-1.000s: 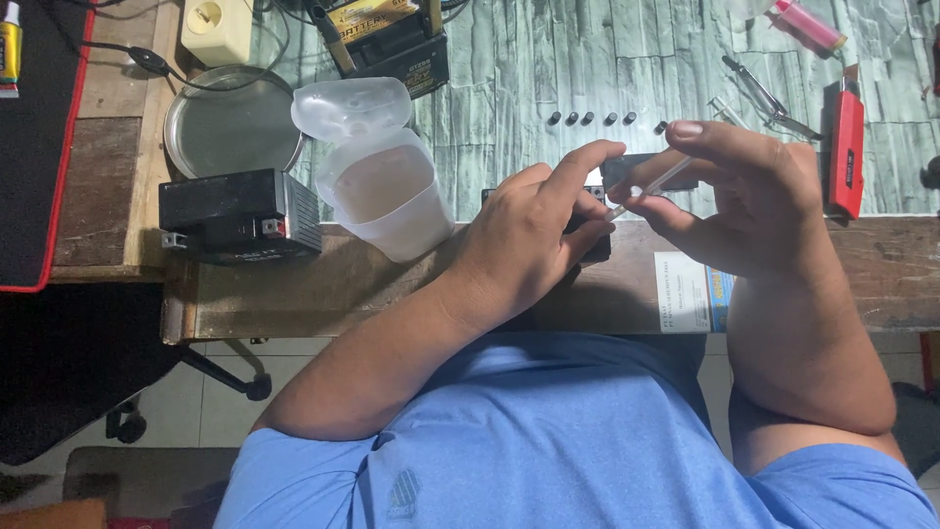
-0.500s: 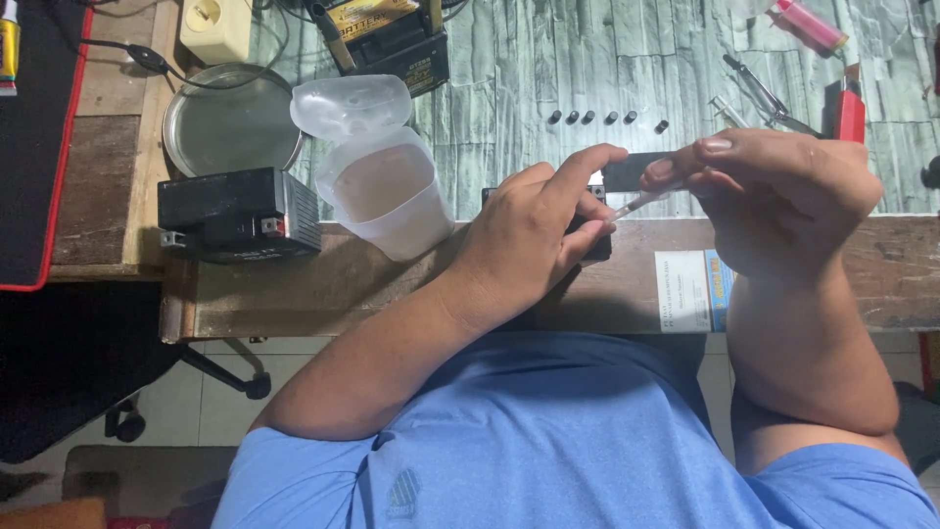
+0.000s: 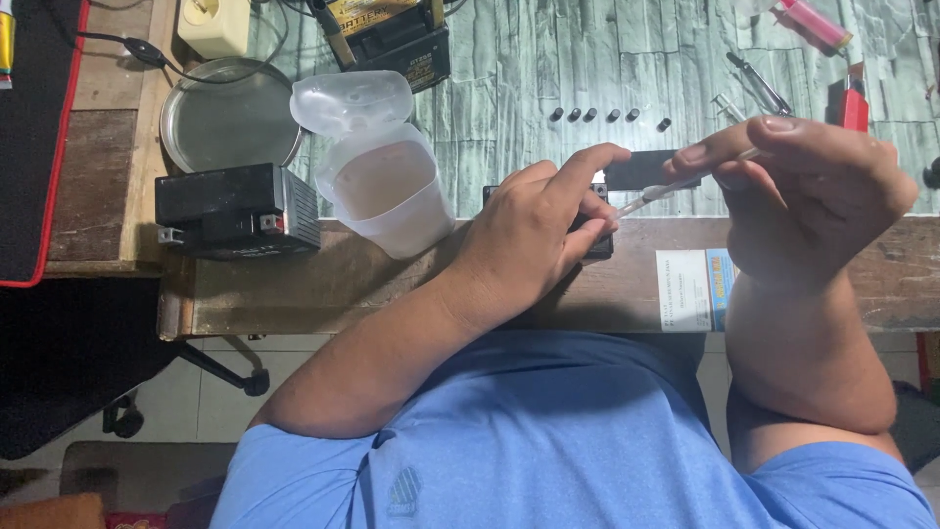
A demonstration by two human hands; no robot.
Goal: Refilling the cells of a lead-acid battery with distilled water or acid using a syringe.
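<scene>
Right hand (image 3: pixel 813 191) pinches a thin clear syringe (image 3: pixel 676 188) — left hand (image 3: pixel 534 230) steadies a boxy black battery (image 3: pixel 592 245).

Even, soft light falls from above — bright enough, nothing burnt out. The table (image 3: pixel 548 69) shows only faint shadows, the deepest lying under the left hand (image 3: pixel 534 235). A dull sheen sits on the round metal lid (image 3: pixel 227 122). Focus is fairly sharp throughout — the floor below the table edge is dimmer, and straight lines bow slightly toward the corners.
</scene>
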